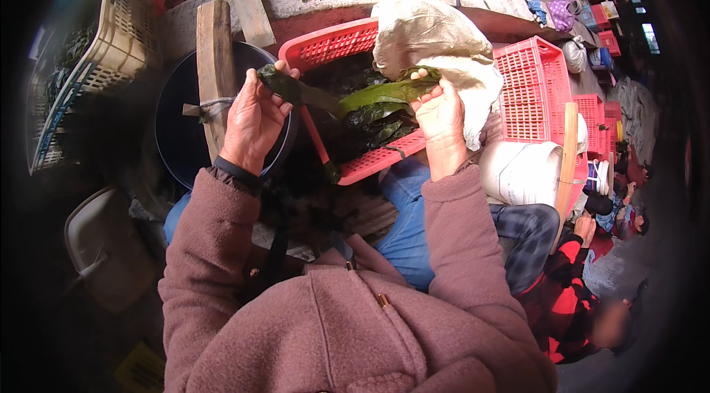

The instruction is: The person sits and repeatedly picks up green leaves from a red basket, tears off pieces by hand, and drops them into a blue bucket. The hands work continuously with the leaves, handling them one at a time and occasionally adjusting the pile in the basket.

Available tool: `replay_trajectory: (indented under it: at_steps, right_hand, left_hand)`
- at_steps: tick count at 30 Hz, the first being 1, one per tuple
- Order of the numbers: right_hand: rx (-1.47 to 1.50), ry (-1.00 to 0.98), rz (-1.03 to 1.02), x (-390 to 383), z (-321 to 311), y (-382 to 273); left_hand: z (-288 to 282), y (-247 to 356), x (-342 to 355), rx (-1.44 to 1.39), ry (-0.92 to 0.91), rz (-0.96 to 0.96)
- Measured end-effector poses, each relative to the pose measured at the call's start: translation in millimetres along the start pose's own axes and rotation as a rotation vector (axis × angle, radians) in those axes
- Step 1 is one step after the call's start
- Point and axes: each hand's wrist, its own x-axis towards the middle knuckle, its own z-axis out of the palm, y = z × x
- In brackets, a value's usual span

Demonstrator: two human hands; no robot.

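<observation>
A long green strip of kelp (379,95) stretches between my two hands. My left hand (255,121) pinches its darker end beside a wooden plank (214,60). My right hand (441,110) holds the other end, fingers curled round it and palm turned up. Below the strip, a red plastic basket (336,44) holds a heap of dark wet kelp (392,129). The plank lies across a dark round tub (171,123) at the left, with a cord tied round it near my left wrist.
Cream sacking (436,42) drapes over the basket's right end. Red crates (529,90) and a white bucket (518,173) stand to the right, by an upright wooden stick (568,156). A pale crate of kelp (118,42) is at far left. A person in red and black (566,289) sits at right.
</observation>
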Motion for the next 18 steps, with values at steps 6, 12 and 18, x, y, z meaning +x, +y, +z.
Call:
replay_trajectory:
  at_steps: [6, 12, 18]
  right_hand:
    - [0.030, 0.465, -0.018, 22, -37, -56]
    - [-0.045, 0.425, -0.159, 26, -82, -149]
    - [-0.053, 0.544, -0.296, 20, -105, -242]
  left_hand:
    - [7, 29, -21, 0.013, 0.068, 0.137]
    - [13, 84, -52, 0.081, -0.042, 0.271]
    - [31, 147, -78, 0.162, -0.112, 0.348]
